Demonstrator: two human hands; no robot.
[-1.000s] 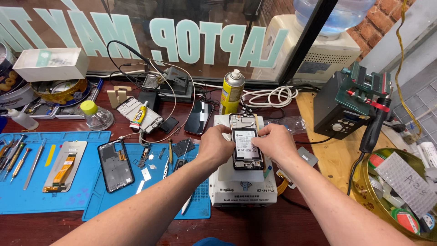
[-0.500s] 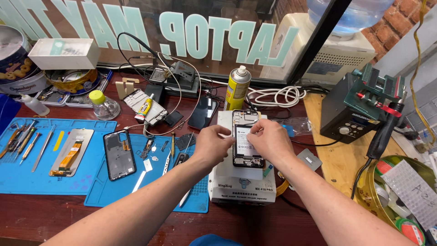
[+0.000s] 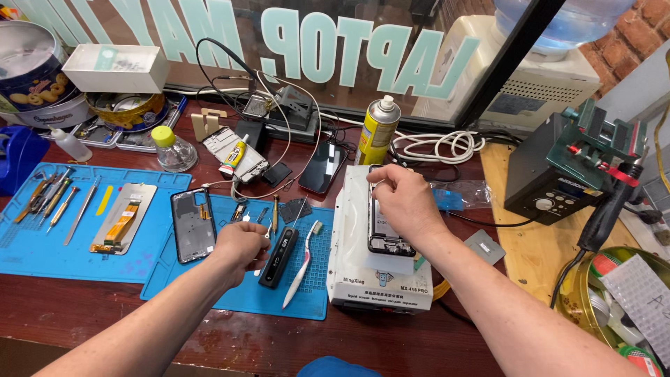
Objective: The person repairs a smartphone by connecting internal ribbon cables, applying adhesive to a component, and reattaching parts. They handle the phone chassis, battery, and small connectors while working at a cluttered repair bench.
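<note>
Pinching the phone (image 3: 388, 222) on the white heater (image 3: 380, 276), the right hand (image 3: 405, 202) steadies it; the left hand (image 3: 241, 244) closes over mat (image 3: 230, 286) tools, screen unremoved.

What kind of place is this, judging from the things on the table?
Most likely a phone repair workbench. The right hand rests on an opened phone lying on a white machine, the left hand is over a blue work mat, and small tools lie nearby.

A phone (image 3: 388, 230) lies on a machine (image 3: 380, 279) at the desk (image 3: 279, 342) centre; a mat (image 3: 244, 279) with a toothbrush (image 3: 301, 264) lies left, a spray can (image 3: 379, 130) behind.
</note>
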